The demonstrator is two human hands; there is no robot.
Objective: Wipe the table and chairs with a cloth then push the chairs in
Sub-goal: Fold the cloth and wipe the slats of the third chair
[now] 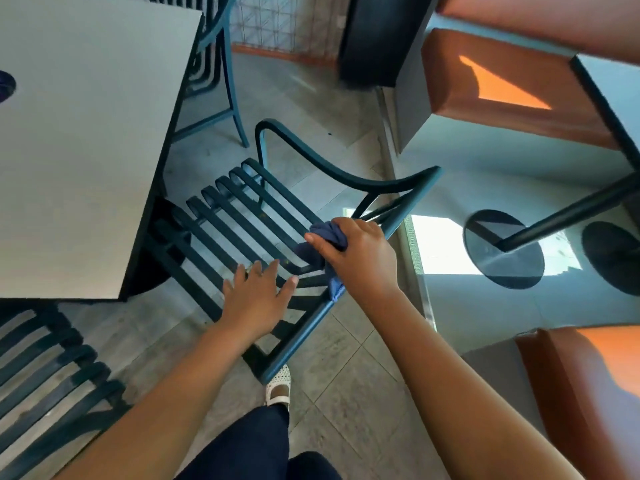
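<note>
A dark green metal chair (242,209) with a slatted seat stands pulled out from the grey square table (86,133), its curved armrest toward the right. My right hand (360,258) is closed on a bunched blue cloth (323,249) and presses it on the seat slats near the chair's back right corner. My left hand (256,299) lies flat, fingers spread, on the near edge of the seat. The cloth's tail hangs by the chair frame.
A second slatted chair (45,386) sits at the lower left and a third (211,71) at the table's far side. Orange padded benches (502,88) and another table's black pedestal base (502,251) stand on the right. Tiled floor lies below, with my shoe (278,386) by the chair leg.
</note>
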